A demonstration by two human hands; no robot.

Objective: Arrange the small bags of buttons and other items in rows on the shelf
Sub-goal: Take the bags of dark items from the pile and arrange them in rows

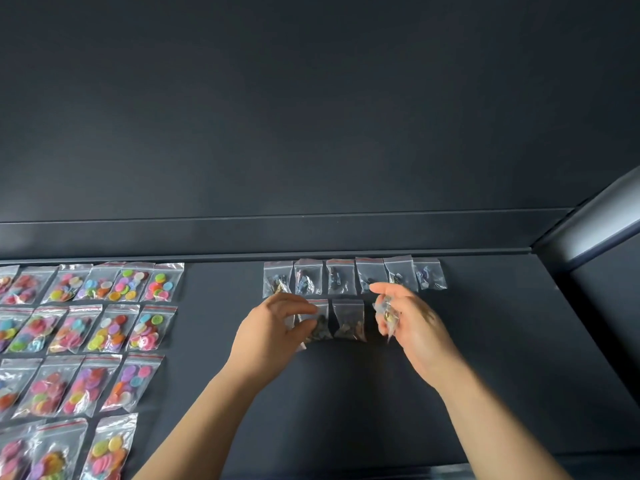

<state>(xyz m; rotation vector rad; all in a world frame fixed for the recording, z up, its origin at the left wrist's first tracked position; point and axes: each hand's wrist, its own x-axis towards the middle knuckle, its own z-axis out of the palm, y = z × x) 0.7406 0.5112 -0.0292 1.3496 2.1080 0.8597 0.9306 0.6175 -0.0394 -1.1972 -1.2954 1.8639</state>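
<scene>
On the dark shelf [346,393] a back row of several small clear bags with dark items [341,277] lies along the rear ledge. In front of it lie two more such bags: one [320,323] that my left hand [270,337] pinches between thumb and fingers at its left side, and one [349,320] lying free beside it. My right hand [412,327] holds a small bunch of clear bags [388,315] just above the shelf, to the right of the second row, with its index finger stretched out. Rows of bags with colourful buttons [114,327] fill the shelf's left part.
A raised ledge [311,233] runs along the back of the shelf under a dark wall. A grey frame post [595,220] slants up at the right. Bare dark shelf surface stretches in front of and to the right of my hands.
</scene>
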